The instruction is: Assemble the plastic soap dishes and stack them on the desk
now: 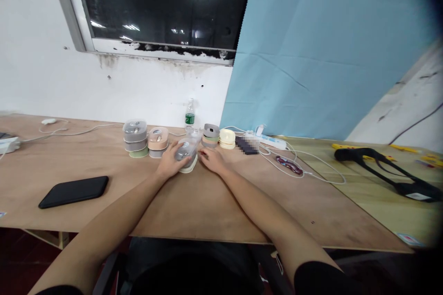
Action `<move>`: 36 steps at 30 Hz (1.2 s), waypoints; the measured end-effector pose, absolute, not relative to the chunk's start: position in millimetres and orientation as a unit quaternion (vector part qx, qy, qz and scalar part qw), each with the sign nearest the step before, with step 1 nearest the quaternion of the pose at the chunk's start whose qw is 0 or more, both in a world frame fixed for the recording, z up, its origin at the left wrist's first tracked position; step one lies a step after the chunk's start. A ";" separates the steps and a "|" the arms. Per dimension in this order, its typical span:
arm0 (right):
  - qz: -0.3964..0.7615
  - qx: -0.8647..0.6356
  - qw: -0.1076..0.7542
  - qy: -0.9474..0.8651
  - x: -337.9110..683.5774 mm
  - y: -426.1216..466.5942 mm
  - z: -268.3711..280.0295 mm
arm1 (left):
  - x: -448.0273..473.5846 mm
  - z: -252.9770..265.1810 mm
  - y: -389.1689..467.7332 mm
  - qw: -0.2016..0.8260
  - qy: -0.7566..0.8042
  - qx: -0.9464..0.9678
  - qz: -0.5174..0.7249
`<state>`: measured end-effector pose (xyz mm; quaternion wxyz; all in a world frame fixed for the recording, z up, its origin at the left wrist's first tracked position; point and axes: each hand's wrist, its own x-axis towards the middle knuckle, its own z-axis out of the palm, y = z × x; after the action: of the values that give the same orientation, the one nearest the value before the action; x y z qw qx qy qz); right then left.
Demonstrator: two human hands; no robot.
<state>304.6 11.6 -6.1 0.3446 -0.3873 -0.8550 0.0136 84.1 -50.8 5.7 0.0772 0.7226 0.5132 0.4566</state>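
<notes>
My left hand (170, 161) lies around the left side of a grey box (187, 148) with a clear lid, thumb at its front and fingers on its top. A pale cream base or lid (188, 168) shows beneath that box. My right hand (212, 160) rests at the box's right side, fingers loosely bent and a little apart, the tips close to its edge. Whether they touch it I cannot tell. Crumpled clear plastic (194, 134) sits just behind the box. To the left stand a grey and green stack of boxes (135, 138) and a pink and grey stack (158, 142).
Behind my right hand are a grey and pink stack (211, 134) and cream boxes (227, 138). A bottle (189, 114) stands by the wall. A black phone (74, 191) lies left. Rightward are a power strip (273, 141), cables, a maroon object (289, 165) and a black strap (377, 170).
</notes>
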 end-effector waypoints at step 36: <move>-0.125 -0.540 0.126 -0.823 262.4 72.2 85.1 | 88.8 4.7 -52.7 0.062 0.620 0.744 0.240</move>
<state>262.4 72.2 85.1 0.1262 -0.5397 -0.8229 -0.1253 88.8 -52.7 4.7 0.0623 0.7442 0.6203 0.2400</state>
